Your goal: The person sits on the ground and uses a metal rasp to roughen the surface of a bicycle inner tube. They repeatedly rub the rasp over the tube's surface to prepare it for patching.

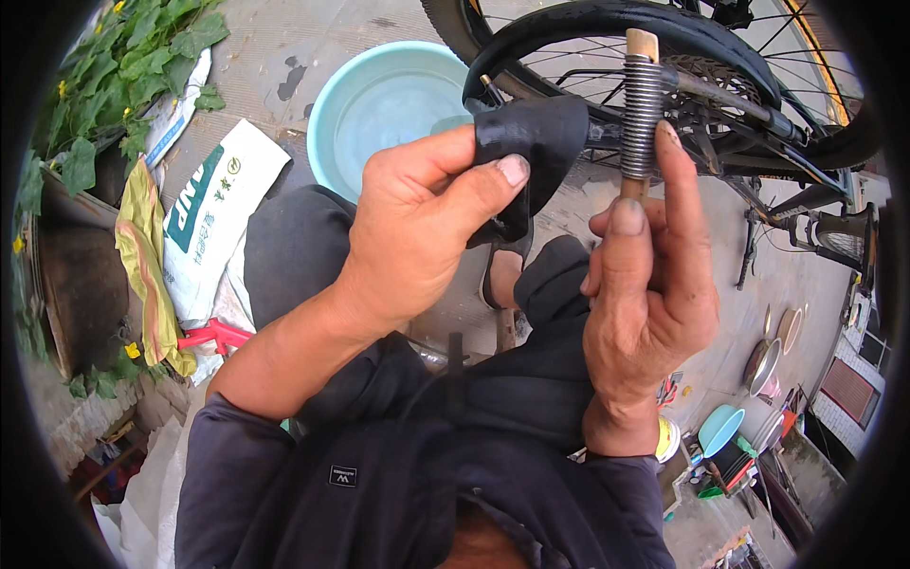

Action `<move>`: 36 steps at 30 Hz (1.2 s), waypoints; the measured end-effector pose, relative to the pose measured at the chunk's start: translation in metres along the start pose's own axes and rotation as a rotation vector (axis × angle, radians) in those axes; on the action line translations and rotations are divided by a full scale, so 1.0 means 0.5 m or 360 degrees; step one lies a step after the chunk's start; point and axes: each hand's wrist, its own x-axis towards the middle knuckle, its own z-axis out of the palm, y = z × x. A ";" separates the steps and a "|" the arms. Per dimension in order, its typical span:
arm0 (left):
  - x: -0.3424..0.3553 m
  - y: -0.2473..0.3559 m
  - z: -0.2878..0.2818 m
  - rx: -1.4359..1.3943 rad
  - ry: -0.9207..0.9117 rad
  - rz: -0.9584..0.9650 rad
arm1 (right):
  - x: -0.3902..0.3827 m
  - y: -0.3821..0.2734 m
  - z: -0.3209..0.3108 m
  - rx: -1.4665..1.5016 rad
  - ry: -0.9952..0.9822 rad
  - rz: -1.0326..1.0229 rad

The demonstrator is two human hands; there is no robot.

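Pinched between thumb and fingers of my left hand (417, 213) is a flattened stretch of black rubber inner tube (536, 137). The rest of the tube (607, 21) loops up and away to the right, with a valve stem showing near my left fingers. My right hand (645, 284) grips the lower end of a wooden stick wrapped in a metal coil spring (641, 119). That stick stands upright beside the tube's right edge; whether they touch I cannot tell. My right index finger lies along the coil.
A pale blue basin of water (379, 71) sits on the ground ahead. Behind my hands is a bicycle wheel (749, 57) with its frame. White sacks (223, 223) and leafy plants (133, 57) are at the left. Another blue basin (720, 429) and assorted tools lie to the right.
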 end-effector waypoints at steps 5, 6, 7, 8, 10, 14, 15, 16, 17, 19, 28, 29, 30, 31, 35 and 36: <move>0.007 -0.002 -0.014 0.0026 0.0020 0.0016 | -0.012 0.007 0.001 0.0123 -0.0140 0.0141; 0.008 -0.001 -0.014 0.0029 0.0042 0.0022 | -0.013 0.001 -0.003 0.0094 -0.0171 0.0154; 0.010 0.001 -0.014 0.0032 0.0063 0.0027 | -0.013 0.000 -0.001 0.0056 -0.0182 0.0083; 0.010 0.003 -0.013 0.0033 0.0081 0.0029 | -0.013 0.000 -0.001 0.0017 -0.0190 0.0013; 0.012 0.003 -0.012 -0.0008 0.0044 0.0017 | -0.014 0.007 0.011 -0.0063 -0.0162 -0.0233; -0.003 -0.002 0.011 0.0131 -0.0017 0.0087 | -0.006 0.012 0.022 -0.0197 -0.0042 -0.0381; -0.009 -0.013 0.002 0.0339 -0.0099 0.0135 | 0.003 0.015 0.024 -0.0214 -0.0011 -0.0361; -0.012 -0.013 0.007 0.0263 -0.0046 0.0095 | 0.007 0.015 0.028 -0.0212 0.0001 -0.0337; -0.008 -0.009 0.015 0.0184 -0.0003 0.0063 | 0.004 0.017 0.030 -0.0200 -0.0010 -0.0361; 0.009 -0.006 0.007 -0.0011 0.0040 0.0040 | -0.007 0.017 0.031 -0.0203 -0.0023 -0.0392; 0.009 -0.006 -0.007 0.0047 -0.0016 0.0016 | -0.014 0.011 0.031 -0.0270 -0.0067 -0.0354; 0.004 -0.007 -0.002 0.0055 -0.0008 0.0049 | -0.019 0.005 0.030 -0.0274 -0.0089 -0.0346; -0.001 -0.009 0.009 0.0063 0.0001 0.0081 | -0.011 0.010 0.034 -0.0258 -0.0030 -0.0367; -0.005 -0.009 0.014 0.0071 0.0009 0.0114 | -0.007 0.012 0.036 -0.0248 -0.0026 -0.0375; 0.001 -0.005 0.007 0.0117 0.0060 0.0045 | -0.016 0.009 0.035 -0.0281 -0.0100 -0.0382; 0.003 -0.005 0.004 0.0114 0.0087 0.0036 | -0.024 0.002 0.032 -0.0291 -0.0147 -0.0375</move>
